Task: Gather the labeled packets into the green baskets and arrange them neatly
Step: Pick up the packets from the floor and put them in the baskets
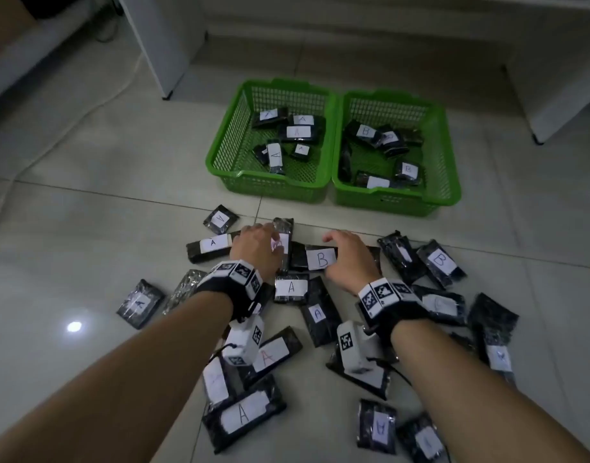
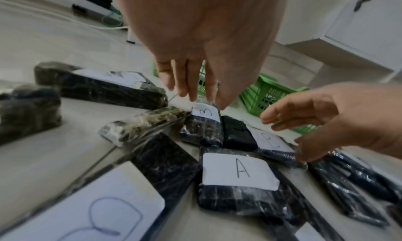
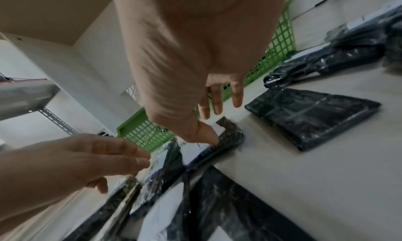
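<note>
The pale tiled floor (image 1: pixel 86 212) carries everything. Two green lattice-walled baskets stand side by side and touching: the left basket (image 1: pixel 227 142) holds packets with A labels, the right basket (image 1: pixel 449 155) holds packets with B labels, lying loosely at mixed angles in both. Nearer the person, a scatter of dark packets (image 1: pixel 320 315) covers the floor, some overlapping; each is a flat black bundle in glossy clear wrap with a white paper label hand-lettered A or B, though a few lie label-down or too blurred to read.

At the far edge of the scatter, the left hand (image 1: pixel 255 247) reaches down with fingers nearly straight, fingertips at the upper end of a narrow B packet (image 2: pixel 204 124); whether it grips cannot be told. The right hand (image 1: pixel 348 259) is loosely spread over a wide B packet (image 1: pixel 320 259), thumb (image 3: pixel 204 132) pressing its edge, fingers clear above.
</note>
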Tool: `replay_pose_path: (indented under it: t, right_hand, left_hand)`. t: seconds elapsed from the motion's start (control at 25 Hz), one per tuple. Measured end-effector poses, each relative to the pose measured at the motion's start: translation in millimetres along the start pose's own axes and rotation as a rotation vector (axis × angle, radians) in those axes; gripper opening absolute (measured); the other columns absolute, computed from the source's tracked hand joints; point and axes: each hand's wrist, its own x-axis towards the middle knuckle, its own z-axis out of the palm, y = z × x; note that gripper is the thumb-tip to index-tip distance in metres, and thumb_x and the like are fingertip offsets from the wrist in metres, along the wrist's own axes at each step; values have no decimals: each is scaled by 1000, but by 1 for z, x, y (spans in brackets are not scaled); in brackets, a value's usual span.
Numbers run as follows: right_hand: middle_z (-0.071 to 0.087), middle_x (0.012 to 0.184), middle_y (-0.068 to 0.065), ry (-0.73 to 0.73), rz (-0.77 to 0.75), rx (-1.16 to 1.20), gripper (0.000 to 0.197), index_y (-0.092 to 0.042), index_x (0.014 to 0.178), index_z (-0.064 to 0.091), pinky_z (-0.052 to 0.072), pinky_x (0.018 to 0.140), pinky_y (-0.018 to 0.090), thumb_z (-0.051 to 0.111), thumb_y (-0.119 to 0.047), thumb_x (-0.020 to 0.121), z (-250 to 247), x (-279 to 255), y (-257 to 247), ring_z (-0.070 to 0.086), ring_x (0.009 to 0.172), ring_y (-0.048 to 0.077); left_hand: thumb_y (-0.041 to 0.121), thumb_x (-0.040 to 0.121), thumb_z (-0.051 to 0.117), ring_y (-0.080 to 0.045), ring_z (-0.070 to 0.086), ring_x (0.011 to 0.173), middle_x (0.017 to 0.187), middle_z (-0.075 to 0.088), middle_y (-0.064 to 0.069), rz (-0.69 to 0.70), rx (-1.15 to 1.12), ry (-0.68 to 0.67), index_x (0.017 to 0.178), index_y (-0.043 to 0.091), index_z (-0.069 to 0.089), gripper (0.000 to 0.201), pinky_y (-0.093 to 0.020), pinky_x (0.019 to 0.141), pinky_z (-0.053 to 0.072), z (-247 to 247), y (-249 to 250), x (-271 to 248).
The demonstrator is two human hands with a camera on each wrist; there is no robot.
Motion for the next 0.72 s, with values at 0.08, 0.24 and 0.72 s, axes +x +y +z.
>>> replay_pose_path:
  t: [0.08,0.24,0.72]
  right_hand:
    - [61,130,1,-61,-24,-39,59,-20,129,60,48,99,36,71,-2,74,3,-1,-2,54,122,23]
    - [63,124,0,-28,-165,-101,52,-19,128,63,46,95,40,74,-14,78,14,-6,7,53,116,25]
    - [63,111,5,725,-132,59,32,-10,111,64,47,87,35,73,-18,80,-95,39,58,52,105,25]
  left_hand:
    - [38,90,61,-31,50,122,125,61,-7,-25,140,-128,129,19,48,45,-45,103,40,8,8,3]
    - [37,84,71,-31,46,124,127,56,-7,-112,122,-96,132,22,37,61,-49,108,30,27,18,6]
    - [20,83,75,-12,61,93,109,64,4,157,-585,357,105,26,60,27,-26,80,49,-30,56,33]
